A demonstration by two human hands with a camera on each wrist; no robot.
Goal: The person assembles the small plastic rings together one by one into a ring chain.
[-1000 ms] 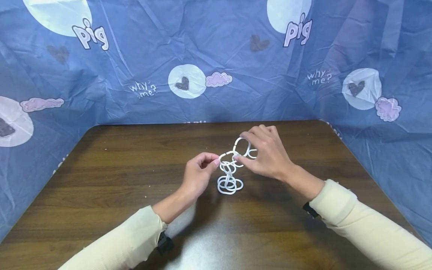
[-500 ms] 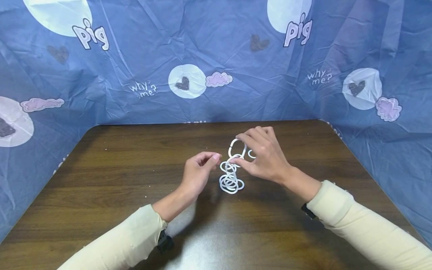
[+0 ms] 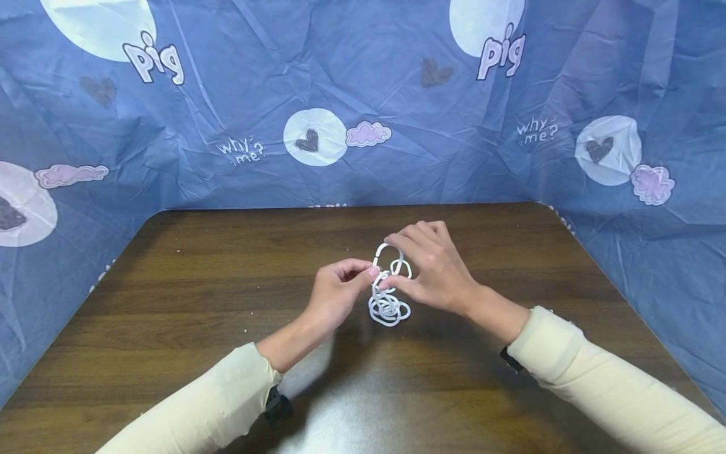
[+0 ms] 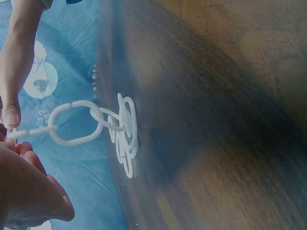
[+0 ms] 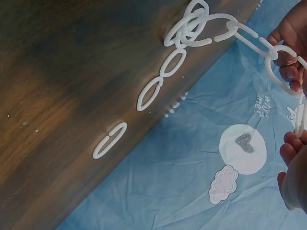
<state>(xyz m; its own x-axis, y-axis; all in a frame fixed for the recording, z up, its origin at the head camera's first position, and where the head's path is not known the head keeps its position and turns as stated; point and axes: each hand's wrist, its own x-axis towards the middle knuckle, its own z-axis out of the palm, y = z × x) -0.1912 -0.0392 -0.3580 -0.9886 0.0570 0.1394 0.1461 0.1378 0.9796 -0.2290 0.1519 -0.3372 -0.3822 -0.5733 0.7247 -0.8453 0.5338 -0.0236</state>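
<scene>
On the brown table [image 3: 198,347] the white chain [image 3: 388,308] is heaped, one end raised; the left hand [image 3: 337,290] pinches it, the right hand [image 3: 437,271] grips the top link [image 3: 401,255]. Contact is partly hidden; perhaps gentle, steady pressure suits best

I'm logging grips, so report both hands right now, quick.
Left hand: closed, pinching the white chain.
Right hand: closed, holding a white link between thumb and fingers.

Looks like smooth plastic in the chain links [image 4: 127,128] on the table [image 3: 198,271]; shows glossy wood grain across its top; looks like creased cloth in the backdrop [image 3: 431,173] behind it; matt cloth in the sleeves [image 3: 198,400] over it.
</scene>
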